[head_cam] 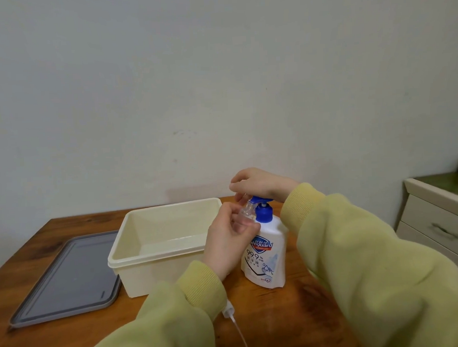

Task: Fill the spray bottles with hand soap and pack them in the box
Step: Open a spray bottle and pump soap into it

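A white hand soap bottle (267, 259) with a blue pump head (262, 206) stands on the wooden table (58, 338), just right of the box. My left hand (226, 242) grips a small clear spray bottle (244, 213) and holds its open neck under the pump's spout. My right hand (257, 183) rests on top of the pump head, fingers curved over it. The cream plastic box (137, 260) stands with nothing visible inside. A spray nozzle with its thin dip tube (234, 323) lies on the table near my left sleeve.
The grey box lid (69, 277) lies flat on the table, left of the box. A cream drawer cabinet (442, 223) stands to the right of the table. A plain wall runs behind the table.
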A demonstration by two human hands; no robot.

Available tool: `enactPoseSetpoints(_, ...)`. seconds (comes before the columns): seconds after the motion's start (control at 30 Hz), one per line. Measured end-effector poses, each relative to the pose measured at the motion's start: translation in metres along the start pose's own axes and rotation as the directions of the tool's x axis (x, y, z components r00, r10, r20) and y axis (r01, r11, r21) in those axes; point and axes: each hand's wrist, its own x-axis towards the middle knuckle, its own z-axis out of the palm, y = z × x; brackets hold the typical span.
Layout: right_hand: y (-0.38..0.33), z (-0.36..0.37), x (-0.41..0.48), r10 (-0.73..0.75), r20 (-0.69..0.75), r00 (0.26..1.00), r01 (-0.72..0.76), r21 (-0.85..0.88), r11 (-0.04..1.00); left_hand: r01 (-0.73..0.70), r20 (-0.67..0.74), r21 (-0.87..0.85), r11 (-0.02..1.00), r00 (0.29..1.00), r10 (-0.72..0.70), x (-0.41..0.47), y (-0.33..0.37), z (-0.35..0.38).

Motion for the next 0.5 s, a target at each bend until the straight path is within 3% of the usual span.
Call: enactPoseSetpoints(0.5, 0.0072, 0.0101, 0.005, 0.022, -0.053, 0.998, -0.022, 0.016, 1.0, -0.011, 0.019, 0.063, 0.998, 1.0, 0.01, -0.0024, -0.0039, -0.0025)
